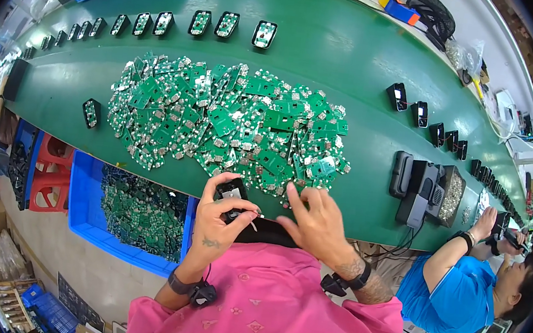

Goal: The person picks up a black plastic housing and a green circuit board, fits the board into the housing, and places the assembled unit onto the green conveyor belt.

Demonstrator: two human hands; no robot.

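Observation:
My left hand (218,223) is closed around a small black plastic housing (232,192) at the near edge of the green table. The inside of this shell shows a pale part, and the fingers hide some of it. To its right, my right hand (320,227) has thumb and forefinger spread apart, with the forefinger tip by the near edge of a heap of green circuit boards (222,123). I see nothing held between those fingers. One black housing with a board in it (91,113) lies left of the heap.
Filled black housings (227,24) stand in a row along the far side. More black housings (420,114) line the right. Black devices (416,192) and a tray of small parts (451,196) lie near a co-worker in blue (448,290). A blue bin (83,209) of boards stands below left.

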